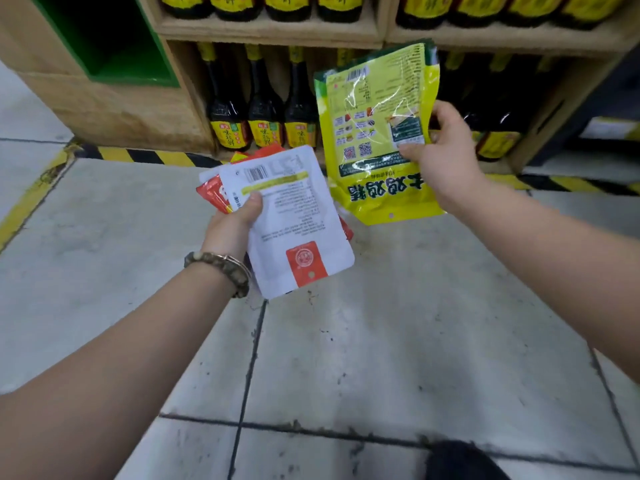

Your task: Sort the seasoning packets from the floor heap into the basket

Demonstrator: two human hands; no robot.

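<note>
Mid-sort: left hand point(232, 223) grips white-and-red packets point(294, 216), 11 o'clock; right hand point(446, 150) pinches yellow packet point(374, 133), 1 o'clock; basket and heap out of view, delivery apparently pending.

Dark sauce bottles point(263, 109) with yellow labels stand in a row in the lower bay of a wooden shelf unit point(270, 31), with more bottles point(287, 5) lined up on the tier above. To the left sits a green-lined compartment point(114, 39). Yellow-and-black hazard tape point(145, 155) runs along the shelf's foot on the scuffed grey tiled floor point(381, 341).
</note>
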